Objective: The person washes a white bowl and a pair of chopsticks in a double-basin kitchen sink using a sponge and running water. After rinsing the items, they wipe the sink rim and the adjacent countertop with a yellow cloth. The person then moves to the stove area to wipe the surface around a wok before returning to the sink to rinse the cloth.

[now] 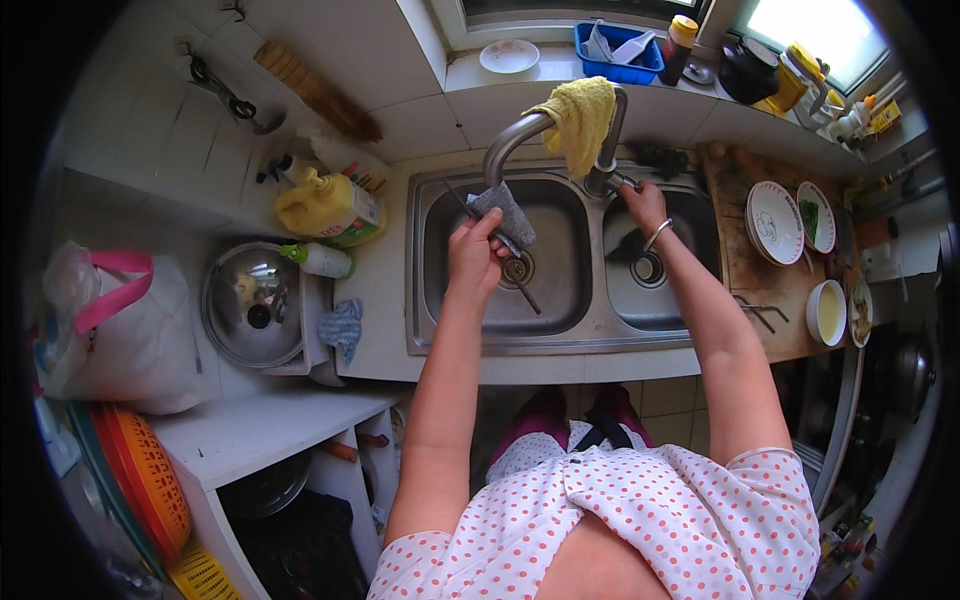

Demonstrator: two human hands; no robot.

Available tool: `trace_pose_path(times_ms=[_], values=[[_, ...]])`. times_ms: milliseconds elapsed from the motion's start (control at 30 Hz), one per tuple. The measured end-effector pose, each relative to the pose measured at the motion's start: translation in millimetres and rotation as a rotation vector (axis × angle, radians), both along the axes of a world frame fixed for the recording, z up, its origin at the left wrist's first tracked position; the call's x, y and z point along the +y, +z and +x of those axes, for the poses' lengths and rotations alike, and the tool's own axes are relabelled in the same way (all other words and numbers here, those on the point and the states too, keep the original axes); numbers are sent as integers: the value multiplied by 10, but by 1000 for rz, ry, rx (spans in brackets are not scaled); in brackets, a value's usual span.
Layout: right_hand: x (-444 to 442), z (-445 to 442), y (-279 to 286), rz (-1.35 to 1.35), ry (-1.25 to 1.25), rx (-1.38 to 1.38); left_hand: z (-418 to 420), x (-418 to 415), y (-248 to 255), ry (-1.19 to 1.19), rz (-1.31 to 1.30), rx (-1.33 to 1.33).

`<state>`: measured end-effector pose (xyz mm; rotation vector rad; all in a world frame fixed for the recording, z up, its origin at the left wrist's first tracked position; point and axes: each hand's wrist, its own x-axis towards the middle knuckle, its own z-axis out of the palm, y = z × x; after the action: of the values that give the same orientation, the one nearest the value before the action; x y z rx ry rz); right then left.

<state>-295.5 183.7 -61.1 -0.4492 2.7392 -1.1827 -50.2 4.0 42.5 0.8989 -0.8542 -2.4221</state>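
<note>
My left hand (472, 251) holds a grey scouring pad (508, 216) over the left basin (551, 274) of a stainless steel double sink, below the faucet spout (504, 154). A thin dark rod (529, 295) runs behind the pad and fingers, its lower end slanting toward the basin floor; whether it is metal or wood I cannot tell. Over the right basin (619, 300), my right hand (645, 206) grips the faucet lever (621, 181). Draped over the faucet neck is a yellow cloth (581, 120).
Right of the sink, a wooden board (739, 217) bears plates (772, 225), a bowl (825, 311) and a bent metal rack (761, 311). Detergent bottles (330, 206), a metal lid (255, 307) and a blue cloth (341, 330) stand left. A blue basket (622, 71) sits on the sill.
</note>
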Motion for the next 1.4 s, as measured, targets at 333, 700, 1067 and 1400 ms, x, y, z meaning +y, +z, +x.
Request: trace_pose_path(times_ms=[333, 700, 1067, 1400], values=[[9, -62, -138, -72, 21, -147, -214, -116, 42, -40, -6, -1], [-252, 974, 175, -582, -156, -92, -206, -126, -33, -84, -105, -117], [-975, 1470, 348, -1024, 15, -1140, 78, 99, -54, -275, -494, -441], [-1187, 1633, 337, -916, 195, -1043, 97, -31, -453, -480, -701, -549]])
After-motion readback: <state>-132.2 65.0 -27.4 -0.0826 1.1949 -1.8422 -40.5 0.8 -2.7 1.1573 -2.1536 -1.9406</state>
